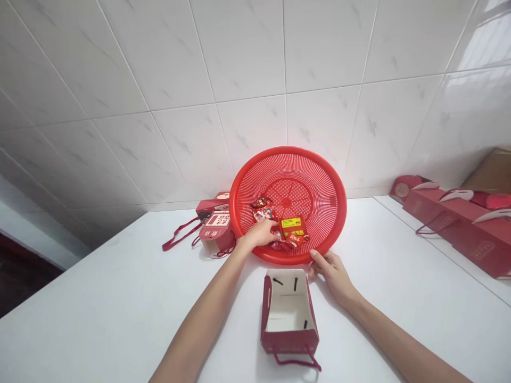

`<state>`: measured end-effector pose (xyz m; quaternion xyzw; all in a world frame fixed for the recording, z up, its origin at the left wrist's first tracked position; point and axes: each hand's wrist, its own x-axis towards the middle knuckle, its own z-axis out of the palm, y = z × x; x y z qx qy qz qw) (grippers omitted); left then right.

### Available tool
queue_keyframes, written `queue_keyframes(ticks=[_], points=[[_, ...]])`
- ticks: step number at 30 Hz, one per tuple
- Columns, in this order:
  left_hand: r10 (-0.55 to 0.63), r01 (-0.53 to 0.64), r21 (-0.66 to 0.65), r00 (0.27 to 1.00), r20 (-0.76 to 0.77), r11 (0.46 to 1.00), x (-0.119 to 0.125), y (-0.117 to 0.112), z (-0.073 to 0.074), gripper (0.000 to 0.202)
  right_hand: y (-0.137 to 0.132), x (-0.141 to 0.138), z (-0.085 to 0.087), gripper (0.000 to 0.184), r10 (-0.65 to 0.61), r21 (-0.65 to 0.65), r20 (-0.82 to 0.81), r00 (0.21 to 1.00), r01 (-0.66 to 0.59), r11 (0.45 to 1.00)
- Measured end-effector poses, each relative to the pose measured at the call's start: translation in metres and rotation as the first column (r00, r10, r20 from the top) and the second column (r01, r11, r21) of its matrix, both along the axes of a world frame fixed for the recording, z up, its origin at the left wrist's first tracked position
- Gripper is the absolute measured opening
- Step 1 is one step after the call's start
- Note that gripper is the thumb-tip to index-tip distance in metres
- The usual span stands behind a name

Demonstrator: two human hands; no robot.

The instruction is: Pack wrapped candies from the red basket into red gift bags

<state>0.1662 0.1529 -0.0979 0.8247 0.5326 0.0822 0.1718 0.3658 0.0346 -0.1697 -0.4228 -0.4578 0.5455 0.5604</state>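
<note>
A red plastic mesh basket (239,181) leans tilted against the wall, its open side facing me. Several wrapped candies (264,214) and a red-and-yellow packet (293,226) lie in its lower part. My left hand (261,234) reaches over the rim into the basket, fingers closed at a wrapped candy; its fingertips are partly hidden. With thumb over the lower right rim and fingers beneath, my right hand (329,267) holds the basket. In front of it stands an open dark red gift box (289,340) with a cord handle; its pale inside shows no contents.
Left of the basket, two red gift boxes (215,231) with cord handles sit on the white table (120,298). A row of red gift boxes (443,218) stands at the right, with a brown cardboard box (489,170) behind. A tiled wall (247,64) closes the back.
</note>
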Motion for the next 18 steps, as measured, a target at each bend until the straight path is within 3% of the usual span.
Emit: queue_keyframes(ticks=[4,18], points=[[-0.055,0.054,-0.011,0.997,-0.057,0.998,0.0028,-0.0025,0.0022,0.033,-0.0007,-0.0004,-0.0001,0.049,-0.002,0.005,-0.001,1.0,0.002,1.0],[-0.063,0.067,0.057,0.995,-0.074,0.996,0.0049,-0.0057,0.0031,0.033,-0.0002,-0.0008,0.0002,0.051,-0.007,-0.001,-0.007,1.0,0.007,1.0]])
